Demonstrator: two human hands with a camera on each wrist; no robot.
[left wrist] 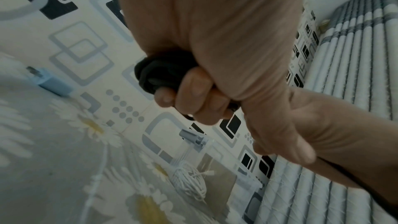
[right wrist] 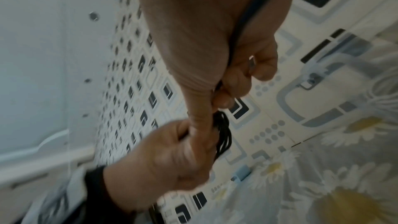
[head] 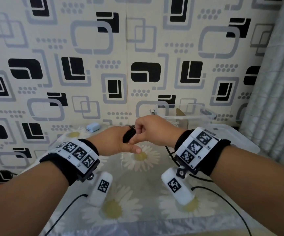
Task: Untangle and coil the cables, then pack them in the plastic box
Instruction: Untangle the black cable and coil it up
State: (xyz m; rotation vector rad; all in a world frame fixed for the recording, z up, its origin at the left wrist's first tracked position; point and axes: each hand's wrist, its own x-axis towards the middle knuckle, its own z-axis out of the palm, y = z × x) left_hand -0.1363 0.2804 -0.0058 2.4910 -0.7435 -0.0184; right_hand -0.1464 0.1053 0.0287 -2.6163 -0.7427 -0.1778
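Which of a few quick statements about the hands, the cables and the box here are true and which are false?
1. The left hand grips a coiled black cable. True.
2. The right hand rests flat on the table. False: it is raised, meeting the left hand at the black cable, fingers curled on the cable.
3. A white coiled cable already lies in the clear plastic box. True.
4. The blue charger sits inside the box. False: it lies on the daisy tablecloth by the wall.
5. The box is closed with its lid. False: its top is open.
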